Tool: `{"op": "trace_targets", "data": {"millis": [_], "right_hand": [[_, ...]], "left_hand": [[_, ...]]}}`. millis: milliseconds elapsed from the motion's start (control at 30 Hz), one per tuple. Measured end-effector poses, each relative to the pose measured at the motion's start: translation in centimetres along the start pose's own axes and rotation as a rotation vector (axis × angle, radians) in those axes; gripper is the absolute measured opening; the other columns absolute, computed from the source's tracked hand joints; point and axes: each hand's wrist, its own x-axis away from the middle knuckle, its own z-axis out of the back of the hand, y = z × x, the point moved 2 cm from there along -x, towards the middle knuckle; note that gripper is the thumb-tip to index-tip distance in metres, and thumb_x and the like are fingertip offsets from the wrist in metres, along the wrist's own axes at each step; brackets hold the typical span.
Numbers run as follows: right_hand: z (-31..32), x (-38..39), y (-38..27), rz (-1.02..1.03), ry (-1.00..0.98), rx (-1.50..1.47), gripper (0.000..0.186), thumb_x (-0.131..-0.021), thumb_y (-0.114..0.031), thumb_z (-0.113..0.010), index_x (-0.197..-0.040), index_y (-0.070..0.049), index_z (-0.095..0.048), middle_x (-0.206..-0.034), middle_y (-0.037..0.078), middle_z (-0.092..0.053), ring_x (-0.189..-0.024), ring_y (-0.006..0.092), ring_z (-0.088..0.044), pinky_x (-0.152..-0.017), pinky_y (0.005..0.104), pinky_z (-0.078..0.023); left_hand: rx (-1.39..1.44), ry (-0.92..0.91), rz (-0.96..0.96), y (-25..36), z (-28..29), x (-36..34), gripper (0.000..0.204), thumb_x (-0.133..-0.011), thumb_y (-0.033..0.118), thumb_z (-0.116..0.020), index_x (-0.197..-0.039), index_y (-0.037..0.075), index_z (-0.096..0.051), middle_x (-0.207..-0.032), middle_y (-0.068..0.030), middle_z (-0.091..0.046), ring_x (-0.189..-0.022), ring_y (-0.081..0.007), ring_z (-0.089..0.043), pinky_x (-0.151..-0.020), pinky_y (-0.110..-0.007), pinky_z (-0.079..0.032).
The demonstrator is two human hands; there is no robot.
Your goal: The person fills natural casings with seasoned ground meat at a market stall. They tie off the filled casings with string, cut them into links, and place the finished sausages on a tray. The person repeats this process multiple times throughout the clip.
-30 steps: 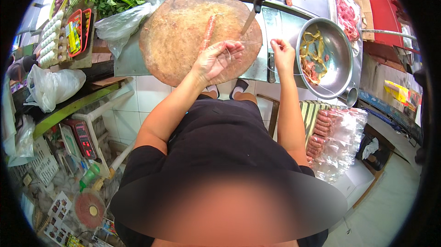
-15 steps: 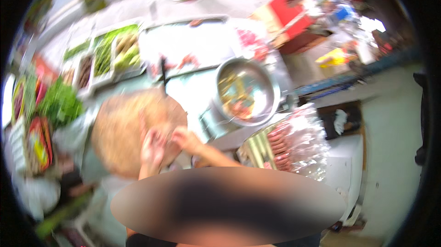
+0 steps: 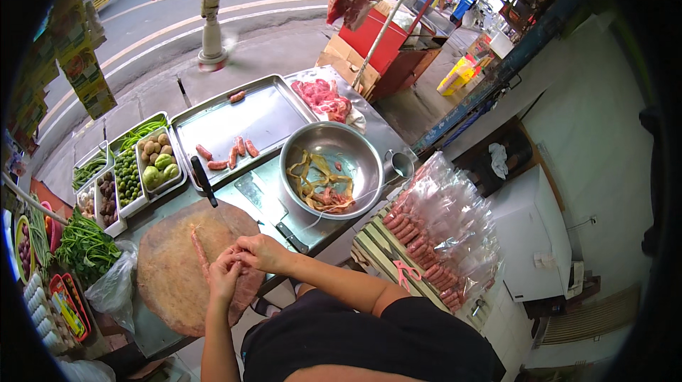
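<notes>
So the bare left hand [image 3: 223, 277] and bare right hand [image 3: 266, 253], apart a second ago, now meet, pinching something I can't make out, by the right edge of the round brown wooden chopping board [image 3: 167, 268]. Long pinkish-red sausage [image 3: 199, 251]'s still on it.

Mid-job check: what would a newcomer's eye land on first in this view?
Probably the big round board left of centre, with the left hand and right hand close together over its right side, by a long sausage. Next, the shiny bowl near the middle, then the bright red box at upper centre.
</notes>
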Motion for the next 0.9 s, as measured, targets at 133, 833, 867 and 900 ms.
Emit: {"op": "trace_targets", "data": {"millis": [133, 833, 867, 900], "right_hand": [[0.1, 0.4, -0.7, -0.037, -0.019, -0.076, 0.014, -0.086, -0.012, -0.064, -0.087, 0.001, -0.060, -0.078, 0.021, -0.065, -0.073, 0.0352, -0.066, -0.065, 0.0404, -0.051], [-0.6, 1.0, 0.9, -0.167, 0.038, -0.511, 0.010, -0.091, -0.011, -0.063, -0.093, -0.002, -0.062, -0.082, 0.006, -0.066, -0.074, 0.0157, -0.064, -0.068, 0.0284, -0.052], [-0.5, 1.4, 0.2, -0.116, 0.042, -0.381, 0.010, -0.091, -0.011, -0.063, -0.094, -0.001, -0.062, -0.084, 0.008, -0.067, -0.074, 0.0173, -0.065, -0.069, 0.0294, -0.052], [-0.3, 1.6, -0.6, -0.026, 0.069, -0.269, 0.011, -0.091, -0.011, -0.063, -0.096, -0.001, -0.062, -0.085, 0.009, -0.068, -0.075, 0.0189, -0.066, -0.069, 0.0303, -0.053]], "left_hand": [[-0.177, 0.084, 0.156, 2.0, -1.3, 0.9, 0.023, -0.093, 0.000, -0.050, -0.109, -0.005, -0.065, -0.102, -0.0148, -0.067, -0.087, -0.0191, -0.065, -0.074, -0.029, -0.051], [0.325, 0.264, 0.073, 2.2, -0.6, 0.5, 0.004, -0.092, 0.003, -0.060, -0.089, 0.001, -0.059, -0.091, -0.0066, -0.065, -0.081, -0.0104, -0.060, -0.079, -0.025, -0.050], [0.497, 0.231, 0.221, 1.5, -0.3, 0.6, 0.006, -0.093, 0.005, -0.060, -0.090, 0.001, -0.058, -0.093, -0.0056, -0.064, -0.082, -0.0092, -0.059, -0.076, -0.024, -0.049], [0.631, 0.177, 0.190, 1.1, -0.1, 0.7, 0.006, -0.093, 0.006, -0.060, -0.090, 0.002, -0.058, -0.093, -0.0057, -0.065, -0.083, -0.0094, -0.060, -0.078, -0.025, -0.050]]}}
